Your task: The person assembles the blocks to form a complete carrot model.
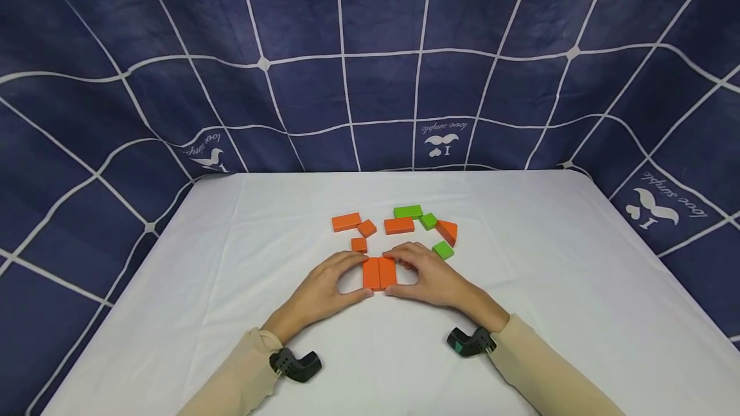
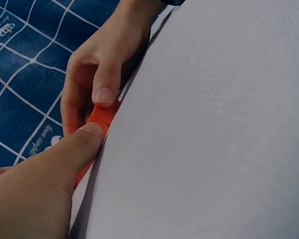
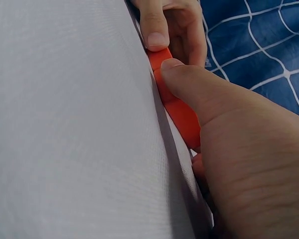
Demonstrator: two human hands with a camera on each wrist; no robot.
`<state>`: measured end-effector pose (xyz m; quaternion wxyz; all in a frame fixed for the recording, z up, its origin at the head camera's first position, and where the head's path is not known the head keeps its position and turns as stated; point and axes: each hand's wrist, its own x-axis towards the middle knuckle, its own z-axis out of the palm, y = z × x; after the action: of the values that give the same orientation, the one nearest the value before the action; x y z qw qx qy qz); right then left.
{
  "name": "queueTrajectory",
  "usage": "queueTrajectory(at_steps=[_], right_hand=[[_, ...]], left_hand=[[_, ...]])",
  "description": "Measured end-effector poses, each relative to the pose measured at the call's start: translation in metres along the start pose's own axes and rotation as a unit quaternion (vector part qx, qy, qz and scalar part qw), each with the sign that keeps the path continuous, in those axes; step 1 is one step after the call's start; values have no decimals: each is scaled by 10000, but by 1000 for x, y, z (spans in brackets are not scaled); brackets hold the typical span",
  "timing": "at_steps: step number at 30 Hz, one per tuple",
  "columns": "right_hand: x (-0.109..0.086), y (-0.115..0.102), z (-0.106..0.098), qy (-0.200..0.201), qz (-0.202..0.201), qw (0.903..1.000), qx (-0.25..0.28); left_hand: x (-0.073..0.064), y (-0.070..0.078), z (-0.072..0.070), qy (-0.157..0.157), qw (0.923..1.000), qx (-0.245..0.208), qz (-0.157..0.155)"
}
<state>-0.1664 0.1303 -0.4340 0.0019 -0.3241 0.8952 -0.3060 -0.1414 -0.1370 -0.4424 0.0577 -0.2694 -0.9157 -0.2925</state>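
Two orange rectangular blocks lie side by side on the white cloth, long edges together: the left block and the right block. My left hand pinches the left block, thumb at its near end and fingertips at its far end. From the other side, my right hand holds the right block the same way, its thumb at the near end. In the left wrist view the left thumb presses the block's end face. The right wrist view has the right thumb against orange, with the left hand beyond.
Beyond the hands lie an orange block, two small orange blocks, another orange block, a green block, two small green blocks and an orange triangular block. A blue checked curtain stands behind.
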Motion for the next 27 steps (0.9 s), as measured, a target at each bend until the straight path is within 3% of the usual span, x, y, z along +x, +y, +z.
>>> queueTrajectory(at_steps=[14, 27], right_hand=[[2, -1, -2, -86, 45, 9999, -29], [2, 2, -2, 144, -11, 9985, 520]], left_hand=[[1, -1, 0, 38, 10000, -33, 21], [-1, 1, -1, -10, 10000, -46, -47]])
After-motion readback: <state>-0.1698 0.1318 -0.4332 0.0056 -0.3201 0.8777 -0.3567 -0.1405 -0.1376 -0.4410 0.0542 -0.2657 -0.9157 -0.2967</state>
